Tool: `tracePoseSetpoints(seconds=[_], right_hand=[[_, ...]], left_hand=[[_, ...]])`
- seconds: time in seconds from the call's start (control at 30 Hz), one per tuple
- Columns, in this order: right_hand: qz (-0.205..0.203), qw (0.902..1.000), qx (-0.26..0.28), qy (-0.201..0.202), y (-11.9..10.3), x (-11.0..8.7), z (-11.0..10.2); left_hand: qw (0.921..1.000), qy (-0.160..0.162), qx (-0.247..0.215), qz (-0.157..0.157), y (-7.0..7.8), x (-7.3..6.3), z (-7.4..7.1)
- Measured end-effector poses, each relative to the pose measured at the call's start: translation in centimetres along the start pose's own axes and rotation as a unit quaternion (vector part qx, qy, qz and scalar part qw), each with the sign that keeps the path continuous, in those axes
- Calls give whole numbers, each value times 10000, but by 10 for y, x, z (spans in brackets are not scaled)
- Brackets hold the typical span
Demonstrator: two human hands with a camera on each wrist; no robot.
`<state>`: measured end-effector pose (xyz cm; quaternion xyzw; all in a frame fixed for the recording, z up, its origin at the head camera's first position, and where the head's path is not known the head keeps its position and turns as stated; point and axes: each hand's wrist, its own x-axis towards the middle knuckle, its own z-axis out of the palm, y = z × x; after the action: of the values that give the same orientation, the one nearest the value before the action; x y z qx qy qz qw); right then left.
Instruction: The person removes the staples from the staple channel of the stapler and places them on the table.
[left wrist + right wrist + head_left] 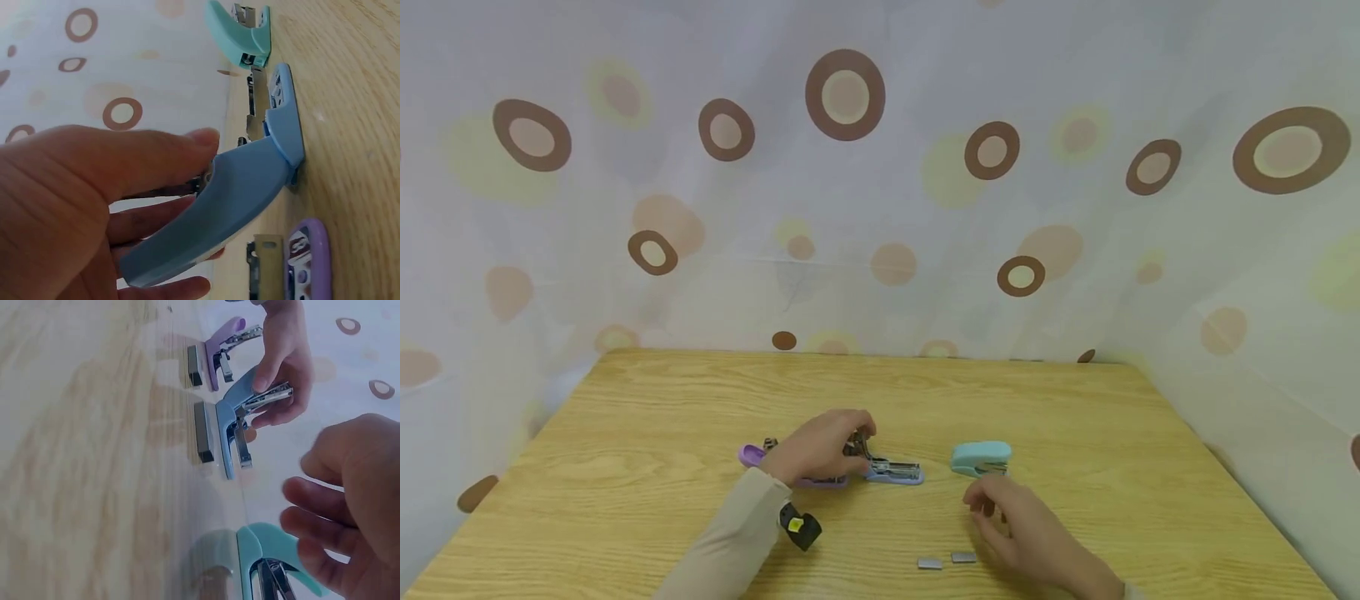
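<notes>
My left hand [823, 446] grips the raised top arm of a blue stapler [231, 194], thumb on one side and fingers behind. That stapler is spread wide, its base on the table and its metal parts [269, 397] exposed. Beside it, partly hidden by the left hand and wrist in the head view, lies an opened purple stapler [751, 455]. A teal stapler [981, 454] lies to the right, opened too. Just in front of it hovers my right hand [1022, 525], fingers loosely bent, with nothing held in them.
Two short grey staple strips, a left strip [929, 564] and a right strip [963, 557], lie near the front of the wooden table [1075, 417]. A patterned curtain [895, 200] stands behind the table and along its sides.
</notes>
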<state>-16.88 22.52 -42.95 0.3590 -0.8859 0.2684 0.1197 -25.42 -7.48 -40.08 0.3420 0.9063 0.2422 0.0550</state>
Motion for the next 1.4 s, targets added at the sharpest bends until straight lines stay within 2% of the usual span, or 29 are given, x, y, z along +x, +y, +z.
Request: tracePoseSetpoints(seconds=[0.13,0.27,0.4,0.63,0.7,0.8,0.93,1.13,1.27,1.4], right_hand=[[-196,9963,-395,736,8,5,3],[-409,9908,-436,1211,16,9,5],[-508,9867,-360,1501,25,12,2],[-592,9781,-347,1964,37,22,-3],[-547,9747,-367,2135,40,24,-4],[-382,9719,-431,2284,43,25,-6],[85,9735,-503,2228,47,22,-8],[899,9779,-256,1869,54,13,-12],[1093,9833,56,1456,59,10,-14],[1111,9890,358,908,62,7,-17]], left_hand=[[9997,90,-188,-88,2,-1,-5],[9992,240,-324,-69,6,0,-11],[9984,457,-302,147,14,6,-16],[9952,814,90,531,36,19,-20],[9948,818,34,614,43,23,-20],[9957,614,-105,692,52,29,-15],[9969,304,-93,715,63,42,-1],[9968,-114,-70,784,74,67,31],[9959,-394,-188,795,80,81,46],[9962,-504,-40,703,86,90,56]])
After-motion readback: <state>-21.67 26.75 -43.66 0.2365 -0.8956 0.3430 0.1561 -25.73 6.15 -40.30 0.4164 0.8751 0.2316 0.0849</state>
